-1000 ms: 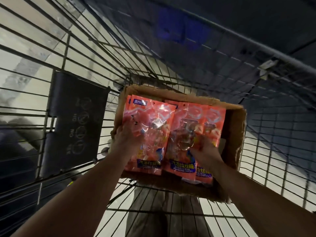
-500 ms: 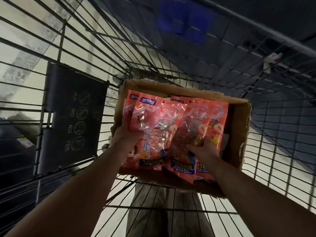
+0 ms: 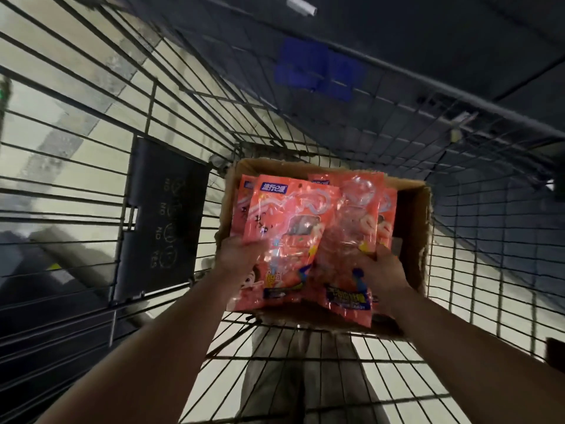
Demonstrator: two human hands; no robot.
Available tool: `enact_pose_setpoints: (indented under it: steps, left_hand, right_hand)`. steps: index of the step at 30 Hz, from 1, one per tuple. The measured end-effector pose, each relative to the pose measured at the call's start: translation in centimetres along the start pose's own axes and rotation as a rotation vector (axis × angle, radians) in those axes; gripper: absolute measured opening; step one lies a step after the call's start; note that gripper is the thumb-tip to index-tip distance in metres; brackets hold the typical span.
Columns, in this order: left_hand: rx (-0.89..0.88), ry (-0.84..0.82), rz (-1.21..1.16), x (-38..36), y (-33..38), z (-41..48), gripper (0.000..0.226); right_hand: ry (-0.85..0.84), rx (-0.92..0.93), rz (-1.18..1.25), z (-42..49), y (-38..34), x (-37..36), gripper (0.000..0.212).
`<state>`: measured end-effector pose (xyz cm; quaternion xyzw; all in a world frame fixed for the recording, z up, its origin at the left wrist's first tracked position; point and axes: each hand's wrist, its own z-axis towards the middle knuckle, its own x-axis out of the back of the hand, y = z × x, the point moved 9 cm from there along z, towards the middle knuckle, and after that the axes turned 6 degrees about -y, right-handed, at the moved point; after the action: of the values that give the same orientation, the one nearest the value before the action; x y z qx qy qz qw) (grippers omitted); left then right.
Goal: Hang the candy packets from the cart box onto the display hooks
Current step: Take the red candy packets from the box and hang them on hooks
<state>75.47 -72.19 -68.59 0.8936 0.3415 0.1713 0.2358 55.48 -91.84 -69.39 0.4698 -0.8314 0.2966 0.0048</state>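
Gripping a sheaf of salmon-pink candy packets (image 3: 287,228) at its lower left edge, the left hand (image 3: 237,255) has its fingers tucked behind the plastic, so only its back and wrist show. The right hand (image 3: 382,270) clasps a second sheaf just beside the first, thumb laid over the front and the other fingers hidden behind. Both sheaves stand tilted above the open cardboard box (image 3: 412,240), which sits on the wire floor at the near end of the cart (image 3: 183,117); the two overlap at the middle, and more pink packets show behind them inside the box. The front packet on the left carries a blue label (image 3: 274,188) at its top with white Chinese characters that look like "流行e派". Yellow characters on a dark blue band run along the bottom of the right sheaf, too blurred to read. A black panel (image 3: 165,218) on the cart's left wall bears circular pictograms and the words "NO", "NO", "YES", turned sideways. A blue patch (image 3: 318,68) on the far end shows no legible writing.
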Motion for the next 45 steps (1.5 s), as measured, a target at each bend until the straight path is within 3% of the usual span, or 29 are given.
enact_pose_setpoints:
  steps: [7, 10, 13, 15, 17, 30, 38, 45]
  left_hand:
    - [-0.060, 0.074, -0.024, 2.0, 4.3, -4.4, 0.007]
    - [-0.103, 0.088, -0.015, 2.7, 6.1, -6.5, 0.017]
    - [-0.158, 0.119, -0.023, 3.4, 8.2, -8.5, 0.023]
    - [-0.185, 0.110, -0.014, 3.7, 9.6, -10.0, 0.013]
    - [-0.217, 0.075, -0.006, 3.9, 10.8, -11.6, 0.005]
    - [-0.505, -0.159, 0.033, 1.4, 17.5, -21.5, 0.005]
    - [-0.598, -0.309, 0.040, -3.9, 19.9, -26.8, 0.008]
    - [-0.661, -0.389, 0.050, -8.9, 20.6, -31.4, 0.014]
  right_hand:
    - [0.045, 0.076, 0.180, -5.3, -3.1, 2.9, 0.008]
    - [0.067, 0.098, 0.227, -8.1, -4.2, 3.9, 0.017]
    - [0.115, 0.136, 0.298, -10.9, -5.3, 5.1, 0.011]
    - [0.129, 0.152, 0.366, -13.2, -6.0, 5.7, 0.010]
    - [0.143, 0.173, 0.409, -15.3, -6.6, 6.4, 0.013]
    - [0.316, 0.391, 0.623, -27.8, -7.6, 10.8, 0.007]
    - [0.503, 0.447, 0.638, -33.6, -4.3, 15.7, 0.018]
    - [0.618, 0.513, 0.682, -37.6, -0.2, 20.6, 0.015]
